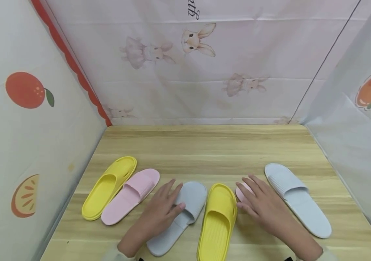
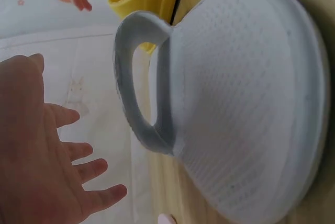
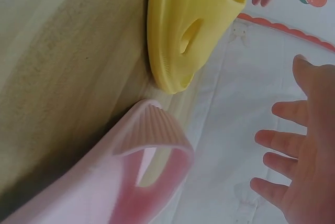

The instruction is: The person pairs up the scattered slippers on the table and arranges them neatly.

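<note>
Several slippers lie in a row on the wooden table (image 1: 205, 148). My left hand (image 1: 169, 197) is spread over the strap of a grey-blue slipper (image 1: 192, 197), fingers straight. The left wrist view shows that hand (image 2: 52, 171) open beside the grey-blue slipper (image 2: 246, 103), gripping nothing. My right hand (image 1: 254, 195) is spread over a pink slipper (image 1: 240, 193) and hides most of it. In the right wrist view the hand (image 3: 303, 156) is open above the pink slipper (image 3: 131, 182). A yellow slipper (image 1: 216, 223) lies between the two hands. I cannot tell whether either hand touches its slipper.
At the left a second yellow slipper (image 1: 108, 186) and a second pink slipper (image 1: 130, 195) lie side by side. A pale blue slipper (image 1: 297, 199) lies at the right. Printed cloth walls (image 1: 205, 72) close in the table on three sides.
</note>
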Tool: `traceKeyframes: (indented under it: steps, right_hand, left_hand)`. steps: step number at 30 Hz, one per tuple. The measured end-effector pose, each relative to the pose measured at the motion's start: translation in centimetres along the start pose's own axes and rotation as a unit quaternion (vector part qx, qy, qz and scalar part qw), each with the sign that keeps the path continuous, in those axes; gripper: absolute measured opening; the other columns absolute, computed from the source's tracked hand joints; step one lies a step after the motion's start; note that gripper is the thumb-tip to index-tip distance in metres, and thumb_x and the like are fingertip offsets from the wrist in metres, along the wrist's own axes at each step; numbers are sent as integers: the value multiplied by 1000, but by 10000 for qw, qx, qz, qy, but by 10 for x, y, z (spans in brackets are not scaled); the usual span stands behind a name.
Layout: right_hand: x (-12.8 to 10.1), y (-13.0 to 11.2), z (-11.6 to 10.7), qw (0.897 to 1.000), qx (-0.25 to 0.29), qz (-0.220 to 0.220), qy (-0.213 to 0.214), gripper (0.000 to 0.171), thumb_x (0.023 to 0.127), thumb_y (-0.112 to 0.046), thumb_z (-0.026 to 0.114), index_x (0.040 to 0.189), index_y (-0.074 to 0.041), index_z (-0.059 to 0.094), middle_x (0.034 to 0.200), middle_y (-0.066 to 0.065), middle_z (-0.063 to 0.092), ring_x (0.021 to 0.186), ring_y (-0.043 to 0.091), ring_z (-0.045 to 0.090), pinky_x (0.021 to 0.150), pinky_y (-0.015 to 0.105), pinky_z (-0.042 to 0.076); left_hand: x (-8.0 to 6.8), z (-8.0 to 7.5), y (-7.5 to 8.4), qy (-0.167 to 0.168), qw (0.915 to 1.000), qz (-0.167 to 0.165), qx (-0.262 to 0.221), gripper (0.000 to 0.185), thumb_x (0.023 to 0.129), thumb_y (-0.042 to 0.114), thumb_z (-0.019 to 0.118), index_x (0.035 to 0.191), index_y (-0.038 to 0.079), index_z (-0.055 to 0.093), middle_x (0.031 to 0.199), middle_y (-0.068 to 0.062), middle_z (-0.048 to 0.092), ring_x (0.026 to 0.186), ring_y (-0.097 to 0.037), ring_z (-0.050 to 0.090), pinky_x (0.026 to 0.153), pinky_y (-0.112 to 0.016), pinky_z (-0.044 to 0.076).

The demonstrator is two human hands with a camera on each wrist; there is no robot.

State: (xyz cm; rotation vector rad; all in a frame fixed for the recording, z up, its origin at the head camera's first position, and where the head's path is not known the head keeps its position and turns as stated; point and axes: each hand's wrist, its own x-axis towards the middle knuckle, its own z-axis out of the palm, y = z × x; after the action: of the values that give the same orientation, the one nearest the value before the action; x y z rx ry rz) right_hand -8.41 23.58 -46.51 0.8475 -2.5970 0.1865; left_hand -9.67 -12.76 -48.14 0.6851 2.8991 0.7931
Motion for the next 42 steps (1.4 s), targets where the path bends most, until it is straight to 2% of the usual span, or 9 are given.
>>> traceKeyframes:
  steps: [3, 7, 10, 17, 20, 24, 32, 36, 42]
  right_hand:
    - [-2, 3, 2, 10000, 55, 57, 11, 63, 107, -54, 32, 141, -7, 56, 140, 17, 56, 136, 39, 44, 124, 25, -5]
    - [-6, 8, 1, 9996, 109, 257, -53, 55, 100, -43, 54, 142, -8, 55, 141, 16, 55, 136, 39, 43, 123, 23, -9]
    - [-8, 12, 1, 9993, 140, 351, -64, 57, 94, -37, 64, 142, -9, 55, 141, 16, 55, 136, 39, 43, 123, 23, -9]
    - [-13, 21, 2, 9994, 137, 307, 57, 53, 103, -45, 50, 140, -7, 57, 137, 18, 57, 133, 41, 45, 124, 24, -3]
    - [-15, 25, 3, 9993, 77, 364, 93, 53, 104, -45, 50, 139, -6, 58, 137, 19, 57, 133, 41, 46, 125, 37, 16]
    - [-16, 31, 2, 9983, 30, 568, -92, 52, 102, -43, 53, 141, -7, 57, 140, 19, 55, 137, 41, 43, 111, 51, 34]
    - [-16, 40, -2, 9939, 184, 1007, -405, 54, 100, -41, 59, 141, -7, 56, 143, 19, 53, 140, 42, 38, 111, 54, 33]
    - [-15, 46, -3, 9942, 158, 983, -416, 55, 100, -42, 59, 141, -5, 56, 142, 19, 52, 139, 42, 38, 112, 54, 32]
    - [-13, 50, -6, 9925, 146, 1070, -577, 58, 100, -42, 58, 143, -2, 54, 145, 22, 50, 141, 42, 36, 113, 55, 31]
  left_hand:
    - [-1, 6, 0, 3, 10000, 63, 65, 66, 104, 57, 39, 160, 23, 32, 167, -11, 24, 150, -39, 28, 119, -60, 25]
    - [-1, 12, 1, 17, 9996, 214, 160, 65, 104, 56, 41, 159, 20, 34, 166, -13, 26, 149, -40, 30, 118, -59, 26]
    - [0, 15, 2, 27, 9991, 325, 259, 65, 104, 54, 42, 158, 19, 35, 165, -15, 27, 148, -40, 31, 118, -59, 27]
    - [-2, 23, 3, -103, 9987, 386, 318, 66, 104, 57, 39, 159, 20, 33, 166, -14, 25, 149, -38, 29, 118, -59, 27]
    - [-2, 26, 3, -169, 9986, 396, 318, 67, 104, 58, 37, 159, 20, 32, 166, -13, 24, 150, -38, 27, 118, -59, 27]
    - [-3, 27, 4, -194, 9984, 384, 369, 67, 104, 59, 36, 159, 19, 33, 166, -12, 24, 151, -36, 27, 119, -57, 27]
    - [-4, 31, 5, -267, 9979, 341, 490, 69, 104, 61, 33, 159, 20, 34, 166, -11, 25, 151, -36, 27, 119, -57, 28]
    - [-6, 34, 6, -303, 9978, 319, 498, 69, 103, 63, 33, 158, 21, 36, 166, -12, 26, 151, -36, 27, 118, -57, 29]
    - [-5, 39, 6, -498, 9971, 238, 530, 73, 102, 66, 30, 160, 22, 31, 168, -10, 19, 154, -34, 19, 121, -55, 24]
